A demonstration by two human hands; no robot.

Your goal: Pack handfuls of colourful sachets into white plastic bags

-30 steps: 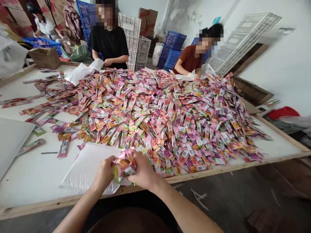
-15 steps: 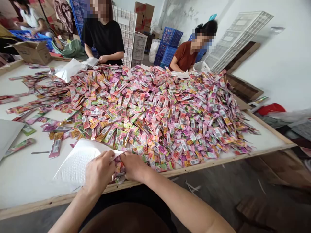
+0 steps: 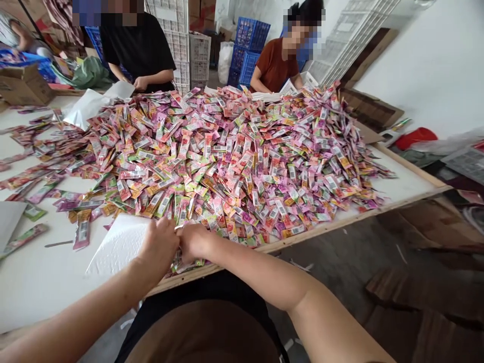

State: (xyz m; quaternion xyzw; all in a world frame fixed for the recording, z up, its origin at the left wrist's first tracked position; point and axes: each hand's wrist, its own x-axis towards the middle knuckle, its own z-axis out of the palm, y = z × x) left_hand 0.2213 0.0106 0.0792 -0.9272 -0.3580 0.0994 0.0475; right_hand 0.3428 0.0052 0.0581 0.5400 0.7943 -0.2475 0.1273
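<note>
A white padded bag [image 3: 117, 247] with a quilted surface lies on the table close in front of me. My left hand [image 3: 161, 247] is closed on the bag's right end. Against it, my right hand [image 3: 193, 243] is closed at the same edge, where a sliver of white shows between the hands; its fingertips are hidden. Small printed stick sachets [image 3: 176, 264] show just below and between my hands. Beyond them spreads a big heap of sachets [image 3: 234, 166] in pink, purple, orange and green.
Across the white table [image 3: 34, 287], a person in black [image 3: 138, 50] and one in rust-brown [image 3: 270, 63] work behind the heap. Another white bag [image 3: 9, 222] lies at the left edge. Wooden edging [image 3: 313, 227] rims the table. Crates [image 3: 251, 38] and a cardboard box [image 3: 26, 85] stand behind.
My view has shifted down and right. My right hand has moved in against my left at the bag's edge, and the gap showing sachets between them has narrowed.
</note>
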